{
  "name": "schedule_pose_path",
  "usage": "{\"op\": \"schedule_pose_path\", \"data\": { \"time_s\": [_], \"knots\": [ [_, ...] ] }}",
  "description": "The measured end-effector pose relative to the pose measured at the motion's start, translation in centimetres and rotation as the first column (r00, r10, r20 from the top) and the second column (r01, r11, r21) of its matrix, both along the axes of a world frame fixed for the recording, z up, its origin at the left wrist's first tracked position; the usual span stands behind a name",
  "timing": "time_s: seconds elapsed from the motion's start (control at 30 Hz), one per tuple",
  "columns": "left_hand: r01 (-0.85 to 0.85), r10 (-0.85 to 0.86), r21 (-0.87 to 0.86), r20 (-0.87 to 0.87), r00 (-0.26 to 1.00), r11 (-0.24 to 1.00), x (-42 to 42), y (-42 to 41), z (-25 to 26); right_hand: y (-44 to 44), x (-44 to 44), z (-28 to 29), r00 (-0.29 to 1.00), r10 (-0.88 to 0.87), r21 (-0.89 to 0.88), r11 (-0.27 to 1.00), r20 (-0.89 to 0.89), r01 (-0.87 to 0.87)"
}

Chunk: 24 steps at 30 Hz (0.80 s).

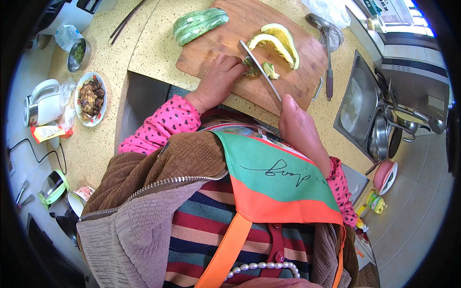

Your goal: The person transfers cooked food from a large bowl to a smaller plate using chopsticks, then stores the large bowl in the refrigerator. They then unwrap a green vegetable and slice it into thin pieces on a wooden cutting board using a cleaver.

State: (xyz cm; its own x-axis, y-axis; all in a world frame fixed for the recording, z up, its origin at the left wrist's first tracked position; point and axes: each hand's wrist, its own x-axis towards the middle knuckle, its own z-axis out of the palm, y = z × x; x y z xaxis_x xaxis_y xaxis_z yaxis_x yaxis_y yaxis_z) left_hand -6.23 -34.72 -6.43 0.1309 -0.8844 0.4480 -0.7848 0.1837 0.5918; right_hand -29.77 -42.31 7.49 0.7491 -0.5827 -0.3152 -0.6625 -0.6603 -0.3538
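Observation:
A kitchen knife (pixel 262 72) is held in my right hand (pixel 299 120), its blade slanting away over the wooden cutting board (pixel 230 39). My left hand (pixel 222 77) has its fingers curled against a small piece of green squash (pixel 250 67), right beside the blade; the fingers partly hide this piece. On the other side of the blade lies a cut squash chunk (pixel 269 70). Two curved yellow squash strips (pixel 275 45) rest farther back on the board. At the board's far left is a large piece of striped green squash (pixel 200 26), skin side up.
A ladle (pixel 329 68) lies right of the board, before a steel sink (pixel 354 104). To the left stand a plate of cooked food (pixel 90 99), a metal bowl with greens (pixel 79 54) and a white electric appliance (pixel 47 104). Black chopsticks (pixel 126 21) lie at the back.

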Motion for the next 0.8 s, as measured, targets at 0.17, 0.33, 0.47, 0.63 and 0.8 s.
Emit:
{"op": "schedule_pose_path", "data": {
  "time_s": [0.17,0.33,0.47,0.63,0.8],
  "knots": [
    [-0.003,0.002,0.049,0.036,0.999,0.999,0.1,0.1,-0.3,-0.2,-0.2,-1.5,1.000,0.004,0.001,1.000,-0.031,-0.004],
    [-0.027,0.026,0.040,0.023,0.999,0.999,-0.2,0.1,0.0,-0.3,0.0,-1.4,0.998,0.018,0.005,1.000,-0.064,-0.017],
    [0.001,-0.001,0.010,0.002,1.000,1.000,0.1,0.0,-0.1,-0.1,0.3,-1.1,0.999,0.003,-0.006,1.000,-0.035,-0.004],
    [-0.022,0.022,0.064,0.008,1.000,0.998,-0.1,0.2,-0.2,-0.8,0.2,-1.8,0.998,0.024,0.027,0.999,-0.060,-0.022],
    [-0.017,0.016,0.032,0.009,1.000,0.999,0.0,0.2,0.1,-0.2,0.2,-0.5,1.000,0.016,0.019,1.000,0.008,-0.016]
  ]
}}
